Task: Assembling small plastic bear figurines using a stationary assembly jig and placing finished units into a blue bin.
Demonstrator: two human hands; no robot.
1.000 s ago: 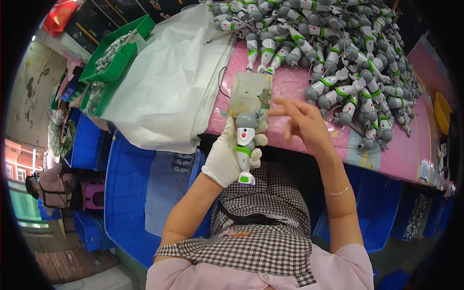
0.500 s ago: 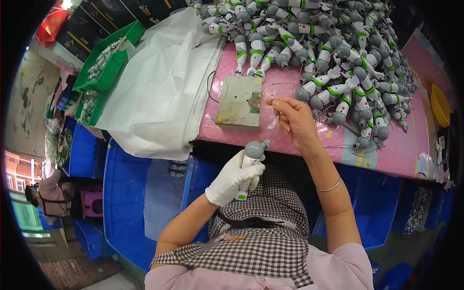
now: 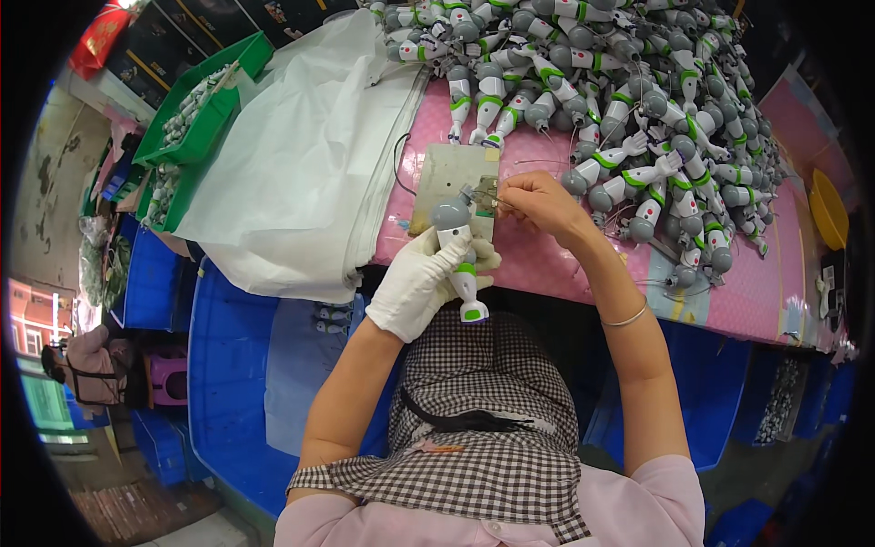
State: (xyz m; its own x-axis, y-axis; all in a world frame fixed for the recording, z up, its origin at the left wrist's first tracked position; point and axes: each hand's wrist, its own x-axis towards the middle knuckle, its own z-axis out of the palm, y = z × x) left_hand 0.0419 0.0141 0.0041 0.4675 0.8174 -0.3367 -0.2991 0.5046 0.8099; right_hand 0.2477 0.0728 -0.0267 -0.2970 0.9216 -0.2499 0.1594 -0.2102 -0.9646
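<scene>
The table [image 3: 574, 269] has a pink cover and spans the area in front of the person. The pile [image 3: 638, 118] occupies its far and right side and consists of many toy limbs in white, grey and green, lying at mixed angles with thin wires projecting among them. The sheet [image 3: 292, 173], white and creased, covers the left part of the table and hangs over the near edge. The bin [image 3: 223, 365], blue, stands below that edge, to the left of the person; a pale liner and a few limbs are inside. The tray [image 3: 214, 128], green, sits beyond the sheet at the far left and contains small grey and white parts.

The left hand [image 3: 415, 287] wears a white glove. Its fingers are closed around the middle of one limb. The right hand [image 3: 540, 206] is bare. Its thumb and fingers are drawn together in a pinch on a wire, at the right edge of the box. The box [image 3: 445, 169], flat-topped and metal-grey, rests on the table; a black cord is at its left side.

The limb [image 3: 453, 237] is positioned at the near side of the box, grey ball end away from the person, green-marked end toward the apron [image 3: 488, 378]. Whether the ball touches the box cannot be determined. The wire [image 3: 484, 194] extends from the ball end to the right fingertips.
</scene>
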